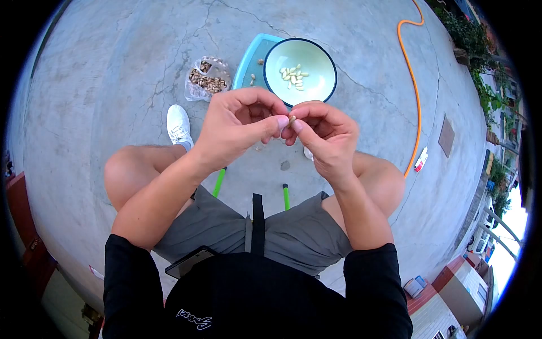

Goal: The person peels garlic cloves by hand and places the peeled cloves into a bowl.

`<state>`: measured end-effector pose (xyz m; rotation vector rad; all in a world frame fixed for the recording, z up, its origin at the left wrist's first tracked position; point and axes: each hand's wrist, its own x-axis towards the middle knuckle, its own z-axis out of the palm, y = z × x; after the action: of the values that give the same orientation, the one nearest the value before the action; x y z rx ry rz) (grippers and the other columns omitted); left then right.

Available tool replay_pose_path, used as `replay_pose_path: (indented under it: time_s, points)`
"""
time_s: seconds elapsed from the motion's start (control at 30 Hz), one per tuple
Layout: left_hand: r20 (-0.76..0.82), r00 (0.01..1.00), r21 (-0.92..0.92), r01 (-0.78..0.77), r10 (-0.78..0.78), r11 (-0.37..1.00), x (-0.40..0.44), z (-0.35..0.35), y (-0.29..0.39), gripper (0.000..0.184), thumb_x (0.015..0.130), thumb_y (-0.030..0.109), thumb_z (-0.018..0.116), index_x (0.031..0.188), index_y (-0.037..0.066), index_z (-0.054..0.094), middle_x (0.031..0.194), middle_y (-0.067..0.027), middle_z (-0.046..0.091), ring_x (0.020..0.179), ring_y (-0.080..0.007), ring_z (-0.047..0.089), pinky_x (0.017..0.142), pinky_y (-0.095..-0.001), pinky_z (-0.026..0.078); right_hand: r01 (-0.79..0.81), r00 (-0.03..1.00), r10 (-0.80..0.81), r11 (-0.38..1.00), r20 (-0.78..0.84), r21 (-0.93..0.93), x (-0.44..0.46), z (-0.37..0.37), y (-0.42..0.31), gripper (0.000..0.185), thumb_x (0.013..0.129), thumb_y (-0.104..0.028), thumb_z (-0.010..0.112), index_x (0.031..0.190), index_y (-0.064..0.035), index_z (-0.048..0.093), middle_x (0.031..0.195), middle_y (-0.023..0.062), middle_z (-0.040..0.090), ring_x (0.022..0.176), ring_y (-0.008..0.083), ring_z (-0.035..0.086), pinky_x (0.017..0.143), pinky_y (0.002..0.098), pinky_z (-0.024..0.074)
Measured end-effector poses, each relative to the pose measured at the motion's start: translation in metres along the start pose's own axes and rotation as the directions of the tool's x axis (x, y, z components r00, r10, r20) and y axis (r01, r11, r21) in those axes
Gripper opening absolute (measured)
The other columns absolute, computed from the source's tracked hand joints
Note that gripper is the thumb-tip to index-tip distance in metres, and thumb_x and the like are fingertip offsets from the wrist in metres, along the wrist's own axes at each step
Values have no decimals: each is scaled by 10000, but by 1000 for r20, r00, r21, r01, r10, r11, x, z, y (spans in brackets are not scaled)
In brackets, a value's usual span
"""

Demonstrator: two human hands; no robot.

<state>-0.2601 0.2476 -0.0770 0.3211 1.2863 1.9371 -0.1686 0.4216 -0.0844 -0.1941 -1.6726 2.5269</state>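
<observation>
My left hand (243, 121) and my right hand (324, 133) meet in front of the bowl, thumbs and fingertips pinched together on one small brownish clove (292, 120). Just beyond them, a pale bowl (319, 59) with a dark blue rim holds several peeled whitish cloves (293, 76). The bowl rests on a light blue tray (243, 63), where a few small bits lie on the left part. Left of the tray stands an open clear plastic bag (195, 92) with many brown unpeeled pieces (210, 83) in it.
An orange hose (416, 96) runs along the concrete floor on the right, with a small red and white packet (421, 159) beside it. My white shoe (178, 124) is below the bag. Green stool legs (286, 198) show between my knees. A phone (191, 261) lies on my lap.
</observation>
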Motion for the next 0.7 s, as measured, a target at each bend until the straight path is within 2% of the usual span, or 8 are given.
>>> replay_pose_path:
  time_s: [0.07,0.13,0.17,0.23,0.27,0.33,0.47,0.7]
  points:
    - [5,1000,32,14,-14,999,-1,0,1,146,878,13,693,1016,-31,668,887,-79,680,720,-96,618,612,-229,501,24,1000,-24,998,9,-55,0,1,-1,151,890,75,638,1040,78,650,949,115,674,804,159,680,669,273,584]
    - [-11,999,68,34,-33,997,-1,0,2,140,871,-1,702,1003,-36,670,886,-80,680,731,-94,626,601,-220,500,99,995,-99,971,11,-218,0,3,-4,130,865,78,659,995,74,666,950,106,673,799,150,680,671,259,577]
    - [-10,999,68,35,-34,997,-1,1,3,140,871,-1,702,1003,-36,670,886,-80,680,731,-94,626,601,-220,500,99,995,-99,971,10,-218,1,3,-5,130,865,78,659,995,74,666,950,106,673,799,150,680,671,259,577]
    - [-24,1000,109,-6,9,994,-2,3,2,111,864,17,702,961,-30,672,849,-46,684,757,-73,641,644,-203,506,148,988,-154,909,16,-391,1,2,-5,120,824,84,686,942,64,676,939,101,680,783,136,682,666,243,564]
    - [-23,1000,109,-4,7,994,-2,3,1,111,864,17,702,961,-30,672,849,-46,684,757,-73,641,644,-203,506,146,988,-153,909,14,-390,2,1,-6,120,824,84,686,942,64,676,939,101,680,783,136,682,666,243,564]
    - [-6,997,147,-78,79,986,-1,0,-5,101,856,-2,695,950,-30,671,870,-31,671,760,-58,625,660,-199,506,218,975,-202,821,88,-527,3,-1,-7,137,787,83,708,917,54,676,921,96,688,764,128,685,667,238,557]
    - [5,997,167,-71,71,983,-1,-1,-6,93,842,-9,695,929,-26,668,881,-15,657,761,-50,612,665,-193,497,241,970,-215,789,113,-565,5,-2,-10,148,771,80,713,909,41,678,903,98,694,753,131,685,667,244,555]
    - [54,999,108,-1,-4,994,-2,-3,-5,56,817,-35,672,857,-13,640,875,-11,637,785,-62,604,684,-216,487,149,987,-95,851,131,-504,3,-6,-14,116,771,70,716,877,34,688,903,91,701,760,126,682,678,250,553]
